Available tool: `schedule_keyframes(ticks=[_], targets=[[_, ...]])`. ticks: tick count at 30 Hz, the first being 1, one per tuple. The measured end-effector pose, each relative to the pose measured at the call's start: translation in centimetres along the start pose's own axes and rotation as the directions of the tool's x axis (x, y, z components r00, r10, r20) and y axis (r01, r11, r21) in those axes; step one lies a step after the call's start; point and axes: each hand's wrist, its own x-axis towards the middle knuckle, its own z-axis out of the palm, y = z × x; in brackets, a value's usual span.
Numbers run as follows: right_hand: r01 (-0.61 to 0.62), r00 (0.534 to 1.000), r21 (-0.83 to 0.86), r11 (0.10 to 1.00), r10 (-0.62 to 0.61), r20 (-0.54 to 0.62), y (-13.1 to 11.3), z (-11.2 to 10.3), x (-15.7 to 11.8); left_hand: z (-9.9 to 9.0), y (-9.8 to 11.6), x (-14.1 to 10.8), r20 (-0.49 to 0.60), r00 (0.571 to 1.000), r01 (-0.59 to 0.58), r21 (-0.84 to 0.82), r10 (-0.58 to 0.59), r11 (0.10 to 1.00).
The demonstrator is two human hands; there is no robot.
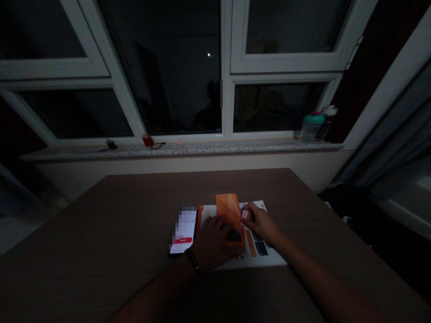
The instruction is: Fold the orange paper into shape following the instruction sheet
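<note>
My left hand [215, 240] lies flat with its fingers spread over an orange leaflet [227, 204], pressing it onto a larger printed sheet [274, 259]. A dark band circles that wrist. Between the thumb and fingers of my right hand [258, 220] is a small red-and-white block [245, 215], perhaps an eraser; its kind is hard to make out in the dim light. The block is at the right edge of the orange leaflet, above the sheet. Left of my left hand, a lit phone [183, 228] lies face up, partly pixelated.
The brown table [117, 233] reaches toward a granite windowsill [208, 147]. On the sill stand a bottle with a teal lid [312, 125], a small red bottle [147, 140] and a small dark item [111, 144]. A grey curtain [387, 139] hangs at the right.
</note>
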Motion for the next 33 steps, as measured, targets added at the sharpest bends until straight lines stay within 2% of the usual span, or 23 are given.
schedule_keyframes(ticks=[3,9,13,17,25,33], targets=[[-0.006,1.0,0.002,1.0,0.006,0.004,-0.1,-0.1,0.0,0.0,0.1,0.0,0.008,1.0,-0.001,-0.015,0.001,1.0],[0.052,0.995,0.021,0.998,-0.054,0.087,-0.3,-0.5,-0.9,0.1,0.1,-0.2,0.004,1.0,0.01,-0.016,-0.01,1.0],[0.039,0.993,0.017,0.999,-0.04,0.108,-0.5,-0.6,-1.2,0.2,0.1,-0.2,0.009,1.0,0.011,-0.004,-0.011,1.0],[0.019,0.997,0.017,1.0,-0.02,0.074,-0.4,-0.3,-0.8,0.2,0.2,-0.2,0.017,1.0,0.023,-0.001,-0.023,1.0],[0.014,1.0,0.017,1.0,-0.013,-0.009,0.4,0.2,0.3,1.1,-0.1,0.0,-0.045,0.999,0.029,0.012,-0.029,0.999],[0.037,0.995,0.023,0.999,-0.039,0.094,-0.9,-0.7,-0.3,0.4,0.3,0.1,0.008,0.999,0.045,0.015,-0.045,0.999]])
